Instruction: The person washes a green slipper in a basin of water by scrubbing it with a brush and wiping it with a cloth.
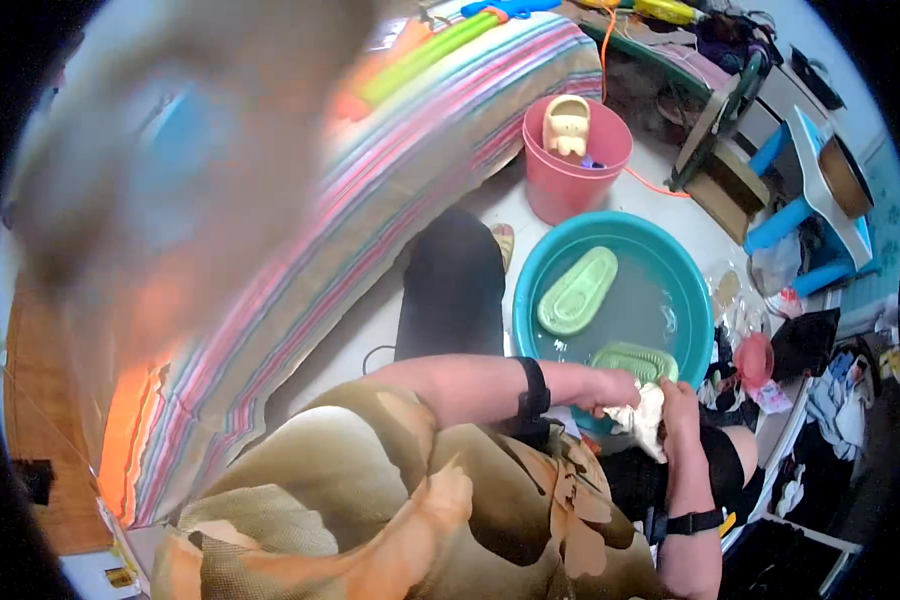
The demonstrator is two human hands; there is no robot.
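My left hand [615, 391] and my right hand [679, 408] are close together over the near rim of a teal basin [705, 300]. Both are closed on a bunched white cloth [649, 421], which hangs down between them; some fingers are hidden. Just beyond the cloth, a pale green ridged piece [630, 357] lies at the basin's near side, partly covered by my left hand. Another pale green, sole-shaped piece [579, 291] rests in the cloudy water at the left. Whether these are slippers or small washboards I cannot tell.
Behind the basin stands a pink bucket [550, 185] with a cream slipper-like item [567, 125] in it. A striped-cloth-covered bed [370, 200] runs along the left. At right are a blue-and-white stool [820, 190], a pink strainer-like bowl [753, 359] and piled clothes [835, 400]. A blurred shape fills the upper left.
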